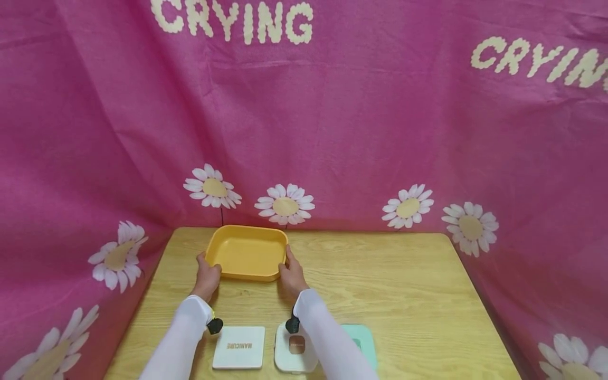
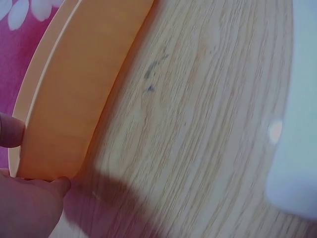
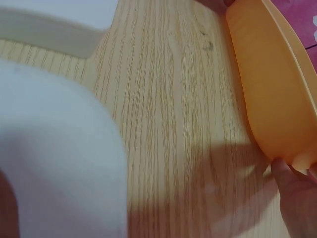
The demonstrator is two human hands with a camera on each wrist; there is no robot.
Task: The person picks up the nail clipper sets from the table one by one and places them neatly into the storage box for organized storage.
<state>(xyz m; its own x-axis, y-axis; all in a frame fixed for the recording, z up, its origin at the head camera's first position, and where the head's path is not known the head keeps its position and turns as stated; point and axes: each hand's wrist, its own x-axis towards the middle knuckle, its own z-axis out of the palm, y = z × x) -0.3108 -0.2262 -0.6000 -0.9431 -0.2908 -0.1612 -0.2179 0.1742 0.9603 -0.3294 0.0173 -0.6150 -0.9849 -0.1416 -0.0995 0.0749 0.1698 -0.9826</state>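
Left hand (image 1: 207, 278): gripping yellow tray (image 1: 247, 256), left end
Right hand (image 1: 292, 275): gripping its right end
Yellow tray: between both hands, open side up, back-left of worktop (image 1: 389, 290)
Near side: MANICURE box (image 1: 239, 358), rounded white box (image 1: 287, 360), mint case (image 1: 364, 334) in a row
Behind: pink curtain (image 1: 356, 126)

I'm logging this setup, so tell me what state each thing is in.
Yellow tray: open side up, gripped at both ends.
MANICURE case: flat, apparently closed.
Rounded white case: flat, apparently closed.
Green case: partly hidden, closure unclear.
Left fingers: gripping tray.
Right fingers: gripping tray.
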